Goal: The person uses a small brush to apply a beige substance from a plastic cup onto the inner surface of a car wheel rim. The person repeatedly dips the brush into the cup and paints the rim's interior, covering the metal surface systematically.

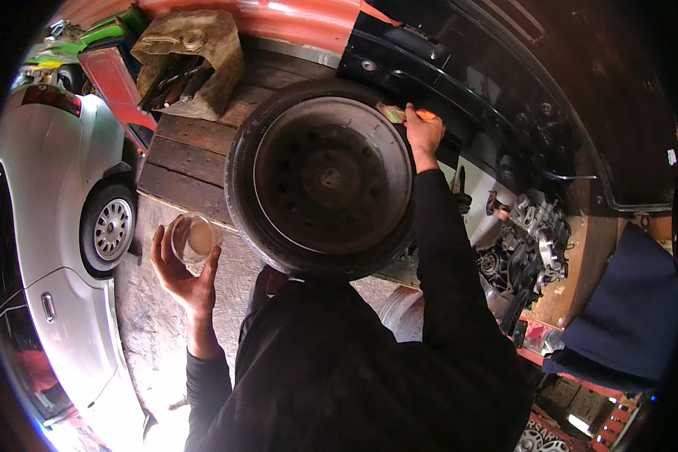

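Observation:
A dark steel wheel (331, 177) with its black tyre (241, 203) lies flat on a wooden bench in front of me. My left hand (184, 267) is curled around a clear plastic cup (196, 239) with a little pale liquid in it, held left of the tyre and apart from it. At the tyre's far right edge, my right hand (425, 134) grips what looks like a small paintbrush (426, 115) with an orange end. Its pale greenish end points left, over the tyre's rim; whether it touches the rubber I cannot tell.
A cut-open brown jug (218, 64) holding tools stands on the plank bench (184, 162) at the far left. Dirty engine parts (531, 241) sit to the right, near a dark blue cloth (625, 309). A silver car (60, 203) is parked at the left; a black panel (497, 83) leans behind.

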Demonstrator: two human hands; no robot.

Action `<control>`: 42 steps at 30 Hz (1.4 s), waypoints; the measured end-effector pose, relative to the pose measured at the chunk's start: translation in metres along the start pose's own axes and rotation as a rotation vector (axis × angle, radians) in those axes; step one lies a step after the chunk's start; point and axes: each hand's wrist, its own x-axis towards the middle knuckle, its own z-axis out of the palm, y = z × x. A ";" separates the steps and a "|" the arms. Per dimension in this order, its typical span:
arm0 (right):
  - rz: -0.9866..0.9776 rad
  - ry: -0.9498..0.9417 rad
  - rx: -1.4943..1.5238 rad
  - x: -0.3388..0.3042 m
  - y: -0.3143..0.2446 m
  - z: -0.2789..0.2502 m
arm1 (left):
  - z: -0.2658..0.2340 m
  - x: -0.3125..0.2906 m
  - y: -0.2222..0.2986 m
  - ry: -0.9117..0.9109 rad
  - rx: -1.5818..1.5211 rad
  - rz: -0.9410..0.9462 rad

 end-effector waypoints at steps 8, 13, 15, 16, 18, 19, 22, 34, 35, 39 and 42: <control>0.132 -0.052 0.003 -0.027 0.043 -0.083 | 0.025 0.008 0.000 -0.118 -0.073 -0.004; 0.094 0.099 0.354 -0.052 0.053 -0.095 | 0.034 0.006 0.006 -0.163 -0.114 -0.043; 0.274 -0.033 0.582 -0.069 0.033 -0.098 | 0.033 0.003 0.009 -0.164 -0.115 -0.048; 0.326 -0.100 0.552 -0.071 0.029 -0.097 | 0.032 0.001 0.009 -0.161 -0.115 -0.049; 0.365 -0.179 0.669 -0.079 0.019 -0.087 | 0.029 -0.002 0.009 -0.151 -0.103 -0.033; 0.383 -0.222 0.727 -0.083 0.013 -0.081 | 0.025 -0.006 0.007 -0.146 -0.072 -0.033; 0.324 -0.390 0.779 -0.090 0.005 -0.059 | 0.015 -0.017 0.006 -0.123 -0.024 -0.053; -0.297 -0.057 0.722 -0.118 -0.095 0.041 | -0.008 -0.059 0.009 0.035 0.002 -0.130; -0.331 -0.087 0.687 -0.133 -0.113 0.040 | -0.010 -0.061 0.010 0.048 0.013 -0.127; -0.530 -0.289 0.461 -0.168 -0.128 0.059 | -0.008 -0.060 0.014 0.068 0.008 -0.132; -0.588 -0.352 0.588 -0.168 -0.128 0.053 | -0.007 -0.062 0.016 0.082 0.034 -0.128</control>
